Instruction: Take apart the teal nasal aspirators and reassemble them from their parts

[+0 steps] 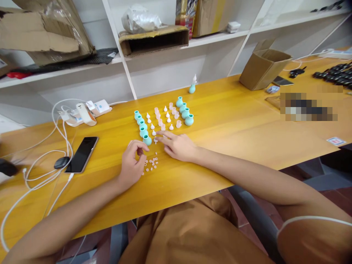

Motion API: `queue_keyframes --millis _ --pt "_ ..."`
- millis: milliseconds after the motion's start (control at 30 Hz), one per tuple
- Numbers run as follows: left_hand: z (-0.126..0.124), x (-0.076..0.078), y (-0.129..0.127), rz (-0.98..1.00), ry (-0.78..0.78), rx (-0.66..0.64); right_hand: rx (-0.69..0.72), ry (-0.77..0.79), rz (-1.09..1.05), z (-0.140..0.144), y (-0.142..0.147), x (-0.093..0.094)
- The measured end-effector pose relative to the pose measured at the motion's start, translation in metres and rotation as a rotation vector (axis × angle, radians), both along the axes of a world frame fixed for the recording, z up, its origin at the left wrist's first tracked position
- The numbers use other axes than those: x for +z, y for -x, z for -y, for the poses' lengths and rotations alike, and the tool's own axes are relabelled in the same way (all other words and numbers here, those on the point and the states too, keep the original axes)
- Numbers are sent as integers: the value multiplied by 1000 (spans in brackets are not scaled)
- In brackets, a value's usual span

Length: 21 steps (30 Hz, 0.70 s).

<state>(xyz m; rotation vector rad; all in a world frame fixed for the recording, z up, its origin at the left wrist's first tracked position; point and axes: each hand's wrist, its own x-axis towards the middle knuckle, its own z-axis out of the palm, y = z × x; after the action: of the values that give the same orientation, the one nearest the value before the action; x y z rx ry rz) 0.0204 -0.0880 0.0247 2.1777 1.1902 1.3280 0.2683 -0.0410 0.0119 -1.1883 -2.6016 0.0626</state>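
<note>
Brown clothing (187, 234) fills the foreground as a person sits at a wooden desk (233, 128), arms stretched over small parts. The left hand (131, 161) is half curled, thumb and fingertips slightly apart, beside the nearest teal pot (147, 140) and scattered pink rings (155, 167). The right hand (180, 146) reaches its fingers to the front white cones (154, 133); whether they grip one cannot be told. Five teal pots line the layout's left, four its right, with white cones and pink cups (178, 124) in rows between. Behind stands a white-topped teal pot (192, 88). A phone (82, 154) lies at left; a cardboard box (258, 68) stands at right.
</note>
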Motion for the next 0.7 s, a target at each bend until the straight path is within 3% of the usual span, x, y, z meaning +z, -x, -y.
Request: queue_keyframes --millis 133,233,400,700 --pt "-16 26 18 -369 109 37 6 7 3 0 6 0" --pt "-24 35 31 -597 129 65 34 -14 -32 0 9 -3" --pt "-24 28 45 -733 166 -27 75 -49 -104 -4 5 -7" --pt "-28 14 45 -708 148 -125 160 -65 -150 0 -8 -6"
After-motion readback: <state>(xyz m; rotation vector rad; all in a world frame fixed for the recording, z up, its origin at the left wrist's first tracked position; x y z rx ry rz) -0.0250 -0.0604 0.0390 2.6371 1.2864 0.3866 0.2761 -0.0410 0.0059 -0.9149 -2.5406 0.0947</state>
